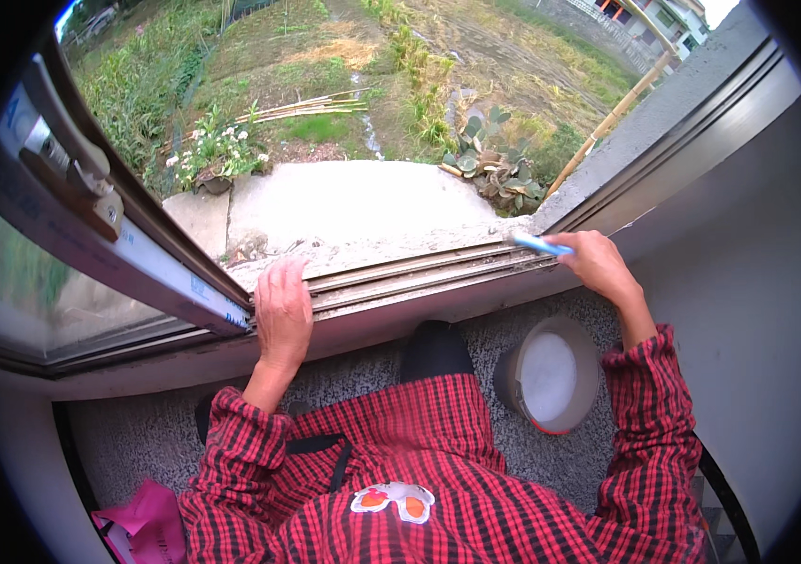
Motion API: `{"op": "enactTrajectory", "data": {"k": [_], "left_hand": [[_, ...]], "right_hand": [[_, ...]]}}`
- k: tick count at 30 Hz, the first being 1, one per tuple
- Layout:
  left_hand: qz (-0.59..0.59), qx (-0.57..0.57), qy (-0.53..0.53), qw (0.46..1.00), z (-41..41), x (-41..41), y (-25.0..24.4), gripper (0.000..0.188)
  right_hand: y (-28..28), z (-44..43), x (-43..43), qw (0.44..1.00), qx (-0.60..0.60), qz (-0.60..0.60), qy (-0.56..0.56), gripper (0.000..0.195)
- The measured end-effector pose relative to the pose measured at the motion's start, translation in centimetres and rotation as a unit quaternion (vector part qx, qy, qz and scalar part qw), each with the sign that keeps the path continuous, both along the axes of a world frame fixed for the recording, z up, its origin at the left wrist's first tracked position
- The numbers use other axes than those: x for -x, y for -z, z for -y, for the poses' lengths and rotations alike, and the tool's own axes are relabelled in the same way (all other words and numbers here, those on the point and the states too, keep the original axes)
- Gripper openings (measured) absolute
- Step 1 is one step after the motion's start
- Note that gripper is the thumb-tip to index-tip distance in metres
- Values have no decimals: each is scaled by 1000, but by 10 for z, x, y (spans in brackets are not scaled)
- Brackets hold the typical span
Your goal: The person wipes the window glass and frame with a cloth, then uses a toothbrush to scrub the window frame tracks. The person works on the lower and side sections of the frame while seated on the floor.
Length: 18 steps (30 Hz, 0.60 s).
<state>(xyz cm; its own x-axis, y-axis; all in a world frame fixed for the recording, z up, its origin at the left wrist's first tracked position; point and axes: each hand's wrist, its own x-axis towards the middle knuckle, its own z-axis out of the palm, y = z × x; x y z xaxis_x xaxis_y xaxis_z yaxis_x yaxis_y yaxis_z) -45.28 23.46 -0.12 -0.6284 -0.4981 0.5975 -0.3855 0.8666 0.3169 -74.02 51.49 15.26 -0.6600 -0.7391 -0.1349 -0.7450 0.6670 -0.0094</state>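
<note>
My right hand [599,265] is closed on the handle of a small blue and white brush [541,244], its head at the right end of the sliding window track [407,277]. The brush is slightly blurred, so its bristles are hard to make out. Flat on the track's left part rests my left hand [283,310], fingers over the sill edge and holding nothing, beside the window sash [161,261]. Below the sill, near my right forearm, a grey bucket [581,352] holds whitish, foamy-looking liquid [548,376].
A pink bag [150,525] lies at the lower left. Outside are a concrete slab [351,201], a prickly pear cactus [488,151], a potted flowering plant [217,151] and a bamboo pole [604,127]. The wall [738,282] rises close on my right.
</note>
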Motion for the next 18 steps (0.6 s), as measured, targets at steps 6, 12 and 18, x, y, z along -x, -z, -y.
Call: {"op": "enactTrajectory", "data": {"k": [6,12,18], "left_hand": [[15,-43,304,952,-42,86,-30,14],[47,13,419,907,-90,170,-28,14],[33,-377,421,824,-122,160,-46,26]], "right_hand": [[41,-37,-22,887,378,216,154,39],[101,-85,-58,723,552,345,233,39],[85,-79,-69,841,508,176,67,28]]}}
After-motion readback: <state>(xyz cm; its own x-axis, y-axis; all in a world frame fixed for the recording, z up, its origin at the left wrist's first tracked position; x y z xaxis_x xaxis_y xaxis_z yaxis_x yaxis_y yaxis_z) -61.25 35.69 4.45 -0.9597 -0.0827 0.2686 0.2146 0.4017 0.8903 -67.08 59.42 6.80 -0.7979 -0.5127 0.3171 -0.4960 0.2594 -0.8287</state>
